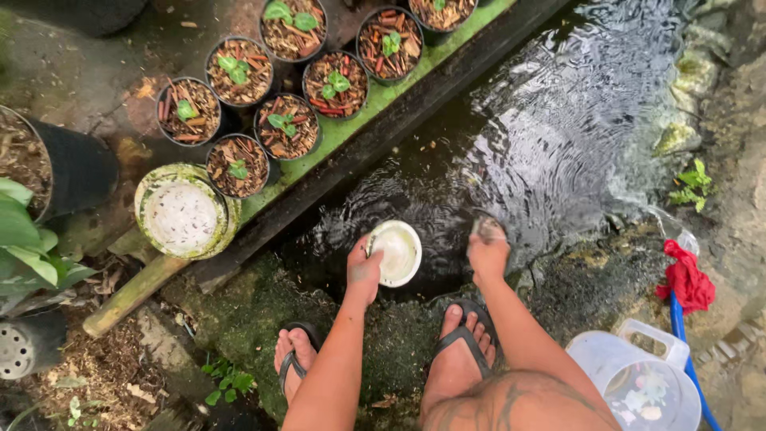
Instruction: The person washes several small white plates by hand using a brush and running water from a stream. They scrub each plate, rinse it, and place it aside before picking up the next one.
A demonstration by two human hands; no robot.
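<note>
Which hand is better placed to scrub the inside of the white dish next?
Right, probably. The left hand already holds the white dish by its rim over the water. The right hand hovers beside the dish with a small scrubber-like thing in its grip.

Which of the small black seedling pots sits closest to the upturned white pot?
The small black pot at the cluster's lower end, right beside the upturned white pot; the other seedling pots sit farther up the green ledge.

Bare arms, a dark tattoo [511,403] on one leg, and black flip-flops [467,335].
</note>
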